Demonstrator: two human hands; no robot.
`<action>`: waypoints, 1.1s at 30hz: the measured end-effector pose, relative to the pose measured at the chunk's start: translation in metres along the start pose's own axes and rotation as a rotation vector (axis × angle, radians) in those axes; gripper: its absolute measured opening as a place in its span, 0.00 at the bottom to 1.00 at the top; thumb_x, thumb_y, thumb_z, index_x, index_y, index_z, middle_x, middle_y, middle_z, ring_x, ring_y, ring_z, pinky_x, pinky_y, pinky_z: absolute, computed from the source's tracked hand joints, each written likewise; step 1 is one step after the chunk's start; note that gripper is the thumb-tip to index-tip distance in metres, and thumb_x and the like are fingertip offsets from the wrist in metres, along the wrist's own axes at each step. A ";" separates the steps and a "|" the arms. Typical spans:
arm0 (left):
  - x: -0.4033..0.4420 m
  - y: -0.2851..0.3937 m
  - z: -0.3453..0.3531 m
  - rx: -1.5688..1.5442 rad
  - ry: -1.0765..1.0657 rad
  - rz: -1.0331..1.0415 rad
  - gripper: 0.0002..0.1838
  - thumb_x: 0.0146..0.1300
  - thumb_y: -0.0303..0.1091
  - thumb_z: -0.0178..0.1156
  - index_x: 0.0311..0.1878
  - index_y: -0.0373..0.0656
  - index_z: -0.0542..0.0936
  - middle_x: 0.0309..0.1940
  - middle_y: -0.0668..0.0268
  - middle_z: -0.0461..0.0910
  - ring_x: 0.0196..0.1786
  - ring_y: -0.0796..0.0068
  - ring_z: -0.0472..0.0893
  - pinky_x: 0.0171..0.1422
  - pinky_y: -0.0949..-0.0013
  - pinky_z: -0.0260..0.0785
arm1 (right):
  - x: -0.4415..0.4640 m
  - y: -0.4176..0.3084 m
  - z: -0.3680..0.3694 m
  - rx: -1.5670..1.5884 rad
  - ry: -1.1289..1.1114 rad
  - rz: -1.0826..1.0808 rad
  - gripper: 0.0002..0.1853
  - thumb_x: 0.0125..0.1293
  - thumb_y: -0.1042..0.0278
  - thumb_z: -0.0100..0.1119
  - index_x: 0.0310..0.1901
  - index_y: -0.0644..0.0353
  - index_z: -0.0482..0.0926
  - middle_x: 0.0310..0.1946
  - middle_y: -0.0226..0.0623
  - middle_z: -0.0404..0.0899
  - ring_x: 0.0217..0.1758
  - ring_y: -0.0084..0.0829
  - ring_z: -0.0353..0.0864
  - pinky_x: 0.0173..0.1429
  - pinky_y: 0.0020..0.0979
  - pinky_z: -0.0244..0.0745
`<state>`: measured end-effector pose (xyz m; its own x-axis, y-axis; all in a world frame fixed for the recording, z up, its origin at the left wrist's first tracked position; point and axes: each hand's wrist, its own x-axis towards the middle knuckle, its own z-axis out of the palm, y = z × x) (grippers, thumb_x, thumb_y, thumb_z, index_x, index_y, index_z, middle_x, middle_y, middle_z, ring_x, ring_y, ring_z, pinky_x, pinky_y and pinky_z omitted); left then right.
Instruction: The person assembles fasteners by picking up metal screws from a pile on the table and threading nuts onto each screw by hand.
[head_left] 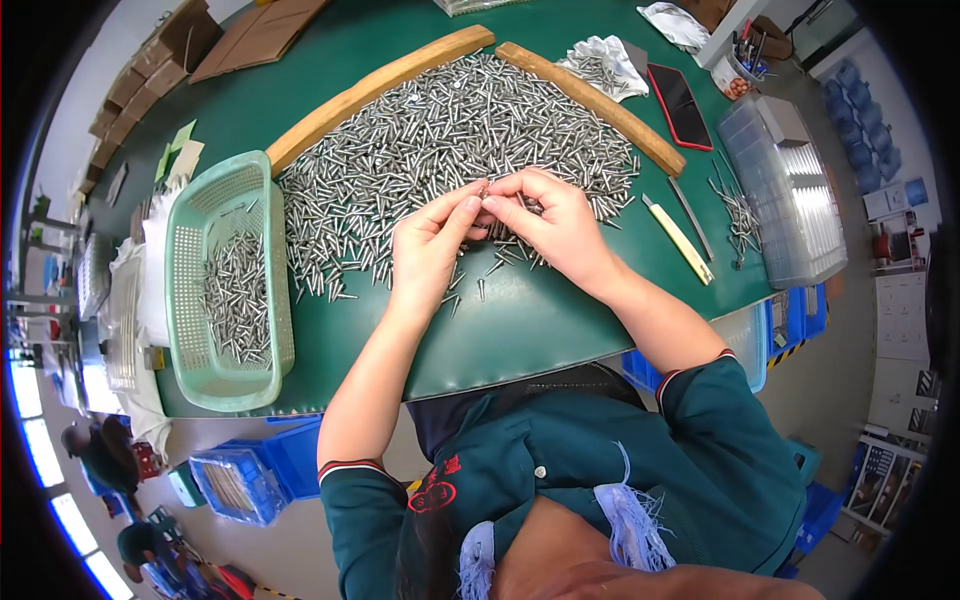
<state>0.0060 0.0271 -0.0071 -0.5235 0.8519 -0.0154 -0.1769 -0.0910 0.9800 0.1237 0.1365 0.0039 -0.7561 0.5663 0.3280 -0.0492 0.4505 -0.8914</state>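
Note:
My left hand and my right hand meet at the near side of a wide pile of small metal screw-like parts on the green tabletop. Thumbs and forefingers of both hands are pinched together around a small metal part, mostly covered by the fingertips. A few loose parts lie on the table just below the hands. To the left stands a pale green mesh basket with many similar parts inside.
Two wooden strips border the pile's far side. At right are a red-edged phone, a cutter knife, a thin metal tool and clear plastic boxes. Blue bins stand below the table; people are at lower left.

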 end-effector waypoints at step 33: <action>-0.003 -0.003 0.003 -0.088 0.021 0.162 0.08 0.62 0.22 0.56 0.43 0.37 0.70 0.34 0.66 0.76 0.36 0.80 0.77 0.43 0.78 0.71 | -0.002 -0.008 0.004 0.614 -0.070 0.401 0.09 0.63 0.68 0.58 0.40 0.66 0.78 0.34 0.32 0.78 0.33 0.16 0.74 0.35 0.18 0.70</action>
<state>0.0103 0.0266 -0.0096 -0.5678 0.8119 0.1359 -0.1612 -0.2716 0.9488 0.1230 0.1286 0.0091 -0.8315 0.5520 -0.0629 -0.1012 -0.2618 -0.9598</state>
